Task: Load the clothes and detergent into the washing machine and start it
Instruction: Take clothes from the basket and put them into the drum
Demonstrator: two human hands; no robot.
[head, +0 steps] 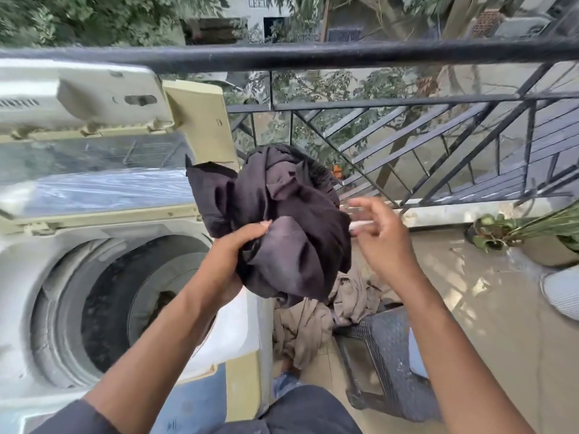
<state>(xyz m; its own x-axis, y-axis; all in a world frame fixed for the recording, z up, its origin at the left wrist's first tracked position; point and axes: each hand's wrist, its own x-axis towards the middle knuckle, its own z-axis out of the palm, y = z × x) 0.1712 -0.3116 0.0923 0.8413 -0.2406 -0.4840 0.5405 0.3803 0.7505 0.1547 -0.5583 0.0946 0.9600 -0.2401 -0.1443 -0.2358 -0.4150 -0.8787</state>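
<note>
A bunched dark garment (279, 220) is being held up at the centre of the view, just to the right of the washing machine (37, 277) and above its right edge. The lower left fold of the cloth is being gripped by the left hand (233, 249), whose fingers (253, 228) are being curled round the fabric with the thumb tucked beneath. The right hand (380, 238) is being held at about 3 o'clock from the garment, just beside it but apart from the cloth; its fingers (363, 204) are being kept loosely spread and slightly bent, and nothing is being held in them. Motion blur is being shown around that hand.

The machine's drum opening (125, 302) is being shown at 8 o'clock from the garment, with the lid (94, 98) being propped upright behind it at 10 o'clock. Whether anything is lying inside the drum cannot be told through the shadow.

A heap of beige clothes (316, 321) is being seen on the floor at 6 o'clock from the garment, between the machine's side and a dark woven chair (385, 355). A black metal railing (344, 54) is being crossed over the top of the view, and a potted plant (532, 236) is being seen on the floor at 3 o'clock, well apart from the hands.
</note>
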